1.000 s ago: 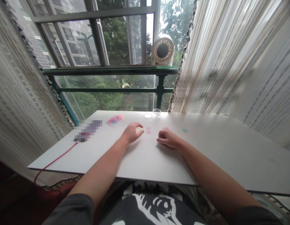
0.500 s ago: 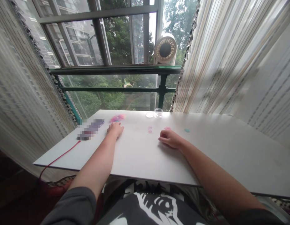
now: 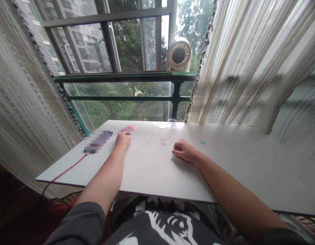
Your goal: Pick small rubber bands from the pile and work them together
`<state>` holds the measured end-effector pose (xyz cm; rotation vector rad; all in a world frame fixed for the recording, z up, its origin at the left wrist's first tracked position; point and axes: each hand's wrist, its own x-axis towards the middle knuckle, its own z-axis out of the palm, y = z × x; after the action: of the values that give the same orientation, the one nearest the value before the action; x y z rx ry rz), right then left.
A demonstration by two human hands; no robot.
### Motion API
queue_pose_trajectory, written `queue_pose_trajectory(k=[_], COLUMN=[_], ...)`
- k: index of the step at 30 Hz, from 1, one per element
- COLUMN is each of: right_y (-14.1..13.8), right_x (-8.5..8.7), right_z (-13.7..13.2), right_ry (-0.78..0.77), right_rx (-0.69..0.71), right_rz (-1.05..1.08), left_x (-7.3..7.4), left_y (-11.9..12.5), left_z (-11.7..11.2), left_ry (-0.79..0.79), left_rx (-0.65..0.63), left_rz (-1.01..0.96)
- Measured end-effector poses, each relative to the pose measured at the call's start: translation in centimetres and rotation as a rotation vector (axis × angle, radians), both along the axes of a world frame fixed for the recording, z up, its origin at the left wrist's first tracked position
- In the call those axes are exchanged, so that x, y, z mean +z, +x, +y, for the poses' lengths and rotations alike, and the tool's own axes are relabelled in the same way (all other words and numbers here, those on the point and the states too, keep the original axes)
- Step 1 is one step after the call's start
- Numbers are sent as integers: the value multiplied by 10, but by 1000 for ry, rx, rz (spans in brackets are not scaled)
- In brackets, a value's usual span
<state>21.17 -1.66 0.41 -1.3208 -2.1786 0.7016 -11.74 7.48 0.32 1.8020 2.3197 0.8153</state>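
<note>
My left hand (image 3: 123, 140) reaches out over the white board (image 3: 152, 170), its fingers bent down right beside a small pink and blue heap (image 3: 129, 128) of tiny items. Whether it grips any of them is hidden. My right hand (image 3: 184, 150) rests on the board with its fingers curled under, knuckles up. Just beyond it lies a pink bit (image 3: 181, 140). A second pink bit (image 3: 162, 141) lies between the two hands, and a turquoise bit (image 3: 203, 142) lies to the right.
A phone (image 3: 98, 141) with a red cable (image 3: 63, 173) lies at the board's left. A small clear jar (image 3: 172, 123) and its lid (image 3: 162, 125) stand at the far edge. Behind are a green railing, a round fan (image 3: 179, 54), and curtains on both sides.
My left hand has gone from the middle of the board out to the left, up to the pink and blue heap. My right hand has stayed put. The view shifted slightly.
</note>
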Motion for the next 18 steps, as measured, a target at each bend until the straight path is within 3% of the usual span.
queue_pose_trajectory(k=[3,6,13,16,18], right_y=[0,0,0,-1,-1], right_x=[0,0,1,1,1], right_z=[0,0,-2,-2,-2], right_ry=[4,2,-4,6,17], right_rx=[-1,-6,-6,-11,-11], right_rz=[5,9,30,27,18], left_x=[0,1,2,2,3], left_y=[-4,-8,-6,4,16], left_z=[-1,-3,-4,-7,-13], left_ry=[-82,-176,-159,-93,-18], left_rx=[70,52,-7,-75,-216], left_rz=[20,21,2,-11,-57])
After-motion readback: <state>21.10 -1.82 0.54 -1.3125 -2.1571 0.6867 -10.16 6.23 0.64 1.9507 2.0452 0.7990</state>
